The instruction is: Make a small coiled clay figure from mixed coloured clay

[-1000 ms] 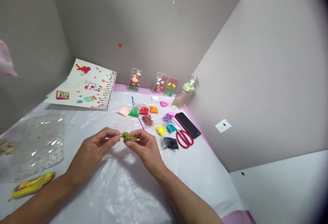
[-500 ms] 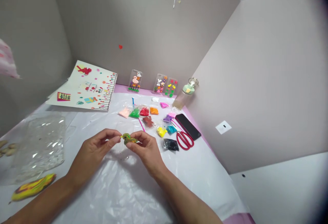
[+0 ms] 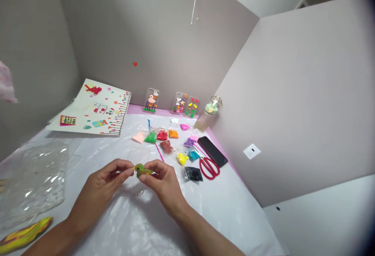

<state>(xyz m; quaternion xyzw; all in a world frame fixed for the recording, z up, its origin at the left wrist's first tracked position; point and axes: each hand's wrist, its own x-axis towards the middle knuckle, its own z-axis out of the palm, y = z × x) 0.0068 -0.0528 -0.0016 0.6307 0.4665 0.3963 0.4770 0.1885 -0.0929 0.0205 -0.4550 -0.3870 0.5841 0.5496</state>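
Between my hands is a small clay duck (image 3: 143, 171), marbled green and yellow, with a curved neck and rounded body. My right hand (image 3: 159, 178) pinches its body between thumb and fingers. The fingers of my left hand (image 3: 117, 174) are pressed together at the duck's head, around a tiny yellow tip like a beak. Beneath the hands lies a clear phone case (image 3: 137, 153), partly hidden by them. At the lower left a yellow lump of clay (image 3: 26, 234) with dark red streaks rests near my left forearm.
Several bags of coloured clay, a yellow one (image 3: 182, 158) among them, lie beyond my right hand. Near them are red-handled scissors (image 3: 209, 168), a phone (image 3: 212, 151) and a bottle (image 3: 207, 116). A clear plastic tray (image 3: 38, 178) and a sketchbook (image 3: 96, 111) are left.
The camera view has tilted, so the table scene sits lower and slightly left. My left fingers now touch the duck's head more closely; the right hand keeps its pinch.
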